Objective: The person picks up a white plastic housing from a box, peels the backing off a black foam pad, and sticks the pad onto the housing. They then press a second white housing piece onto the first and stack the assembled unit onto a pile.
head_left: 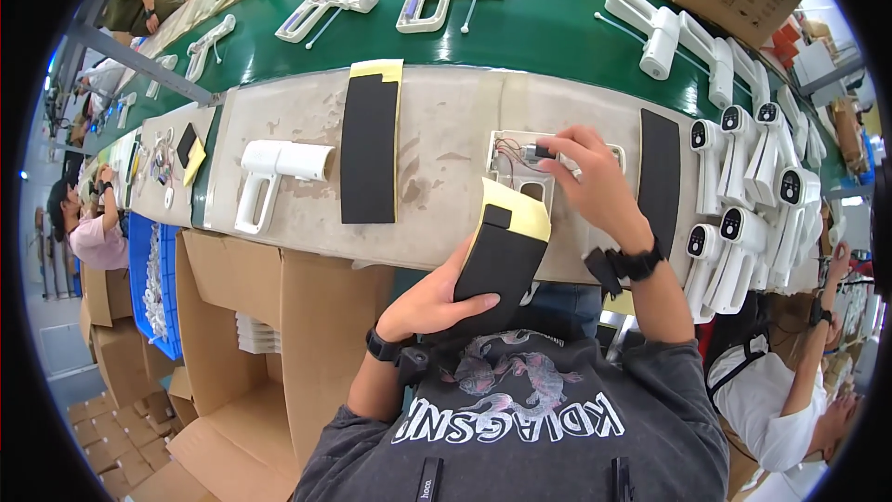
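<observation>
My left hand grips a black foam sheet with yellow backing paper, thumb across its face. Its bare yellow top end has one small black strip left on it. Just beyond, on the bench, lies an open white gun-shaped housing half with thin wires and a cylindrical part inside. My right hand reaches over this housing, thumb and fingertips closed on a small black piece at the cylindrical part. The hand covers much of the housing's right side.
More black foam sheets and a white gun-shaped housing lie on the bench. Finished white devices crowd the right. A green conveyor carries housings behind. An open cardboard box and blue crate stand left; co-workers sit both sides.
</observation>
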Demonstrator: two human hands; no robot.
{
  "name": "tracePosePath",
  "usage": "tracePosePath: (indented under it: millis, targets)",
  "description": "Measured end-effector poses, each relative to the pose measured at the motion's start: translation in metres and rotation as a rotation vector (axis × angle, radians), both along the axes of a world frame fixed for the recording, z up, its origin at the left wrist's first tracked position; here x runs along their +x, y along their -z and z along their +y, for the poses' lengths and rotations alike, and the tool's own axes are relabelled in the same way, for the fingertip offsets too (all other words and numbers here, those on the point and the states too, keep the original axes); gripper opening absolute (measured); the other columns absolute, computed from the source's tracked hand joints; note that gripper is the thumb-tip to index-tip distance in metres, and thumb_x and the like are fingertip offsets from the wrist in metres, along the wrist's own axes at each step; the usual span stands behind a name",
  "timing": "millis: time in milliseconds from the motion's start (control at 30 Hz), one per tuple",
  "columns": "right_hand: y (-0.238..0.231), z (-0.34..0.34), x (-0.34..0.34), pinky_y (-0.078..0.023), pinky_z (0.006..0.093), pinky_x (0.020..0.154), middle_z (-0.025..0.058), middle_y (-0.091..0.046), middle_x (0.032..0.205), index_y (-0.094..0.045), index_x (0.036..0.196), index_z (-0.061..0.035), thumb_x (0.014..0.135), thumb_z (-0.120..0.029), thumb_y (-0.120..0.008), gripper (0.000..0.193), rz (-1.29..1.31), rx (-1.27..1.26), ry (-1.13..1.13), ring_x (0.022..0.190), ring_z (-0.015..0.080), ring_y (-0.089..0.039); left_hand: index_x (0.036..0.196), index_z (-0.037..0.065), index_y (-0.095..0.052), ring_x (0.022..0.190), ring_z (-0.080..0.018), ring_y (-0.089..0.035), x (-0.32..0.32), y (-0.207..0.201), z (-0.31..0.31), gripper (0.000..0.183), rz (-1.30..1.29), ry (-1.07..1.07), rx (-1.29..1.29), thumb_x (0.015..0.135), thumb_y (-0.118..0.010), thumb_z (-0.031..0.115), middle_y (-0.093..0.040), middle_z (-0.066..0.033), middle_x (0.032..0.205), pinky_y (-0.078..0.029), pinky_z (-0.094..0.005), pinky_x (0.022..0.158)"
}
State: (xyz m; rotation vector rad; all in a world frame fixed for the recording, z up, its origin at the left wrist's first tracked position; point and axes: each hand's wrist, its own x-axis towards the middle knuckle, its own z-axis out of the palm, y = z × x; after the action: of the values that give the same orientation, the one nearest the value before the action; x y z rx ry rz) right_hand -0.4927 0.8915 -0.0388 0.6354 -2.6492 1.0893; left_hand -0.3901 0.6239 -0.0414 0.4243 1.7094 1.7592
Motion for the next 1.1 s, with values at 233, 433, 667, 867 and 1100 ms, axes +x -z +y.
tracePosePath:
  millis: [233,433,667,867,1100]
  targets:
    - [-0.028,-0.015,0.049,-0.05,0.0323,0.074,0.0098,-0.067,0.095,-0.074,0.11,-0.0048,0.085,-0.02,-0.08,0.03,-0.473,-0.286,-0.301,0.082,0.022,-0.065,0.152,0.003,-0.029,0.126,-0.0338,-0.054,0.001,-0.001,-0.001,0.071,0.178,0.172,-0.175,0.093,-0.067,0.015,-0.051,-0.0208,0.14,-0.042,-0.0392,0.106]
    - [-0.004,0.0,0.055,-0.049,0.0287,0.081,0.0054,-0.069,0.102,-0.076,0.107,0.0001,0.079,-0.008,-0.084,0.03,-1.243,-0.651,-0.551,0.091,0.0142,-0.062,0.151,0.003,-0.033,0.125,-0.0357,-0.055,0.0,-0.02,-0.014,0.069,0.121,0.496,-0.202,0.092,-0.067,0.015,-0.053,-0.0216,0.137,-0.044,-0.0395,0.104]
    - [0.009,-0.011,0.017,-0.048,0.0359,0.089,0.0063,-0.06,0.107,-0.075,0.111,-0.0119,0.078,0.005,-0.072,0.037,-0.325,-0.089,-0.327,0.101,0.0239,-0.057,0.155,-0.003,-0.021,0.138,-0.0193,-0.04,0.009,-0.002,-0.047,0.085,-0.121,0.275,0.067,0.088,-0.072,0.005,-0.045,-0.013,0.148,-0.031,-0.0374,0.115]
    - [0.018,-0.017,0.002,-0.044,0.0389,0.097,0.0054,-0.055,0.109,-0.071,0.111,-0.0125,0.081,0.008,-0.062,0.038,-0.279,0.165,-0.511,0.104,0.0275,-0.05,0.155,-0.002,-0.022,0.139,-0.0186,-0.038,0.017,-0.002,-0.076,0.086,-0.229,-0.027,0.106,0.086,-0.072,0.001,-0.043,-0.0118,0.15,-0.03,-0.0368,0.115]
    - [0.021,-0.021,-0.003,-0.044,0.0392,0.098,0.0057,-0.054,0.114,-0.071,0.114,-0.0134,0.079,0.011,-0.06,0.044,-0.242,0.233,-0.554,0.102,0.0281,-0.05,0.154,-0.003,-0.027,0.137,-0.0195,-0.041,0.005,-0.006,-0.091,0.086,-0.113,-0.299,0.1,0.084,-0.075,0.004,-0.046,-0.0116,0.147,-0.03,-0.0353,0.115]
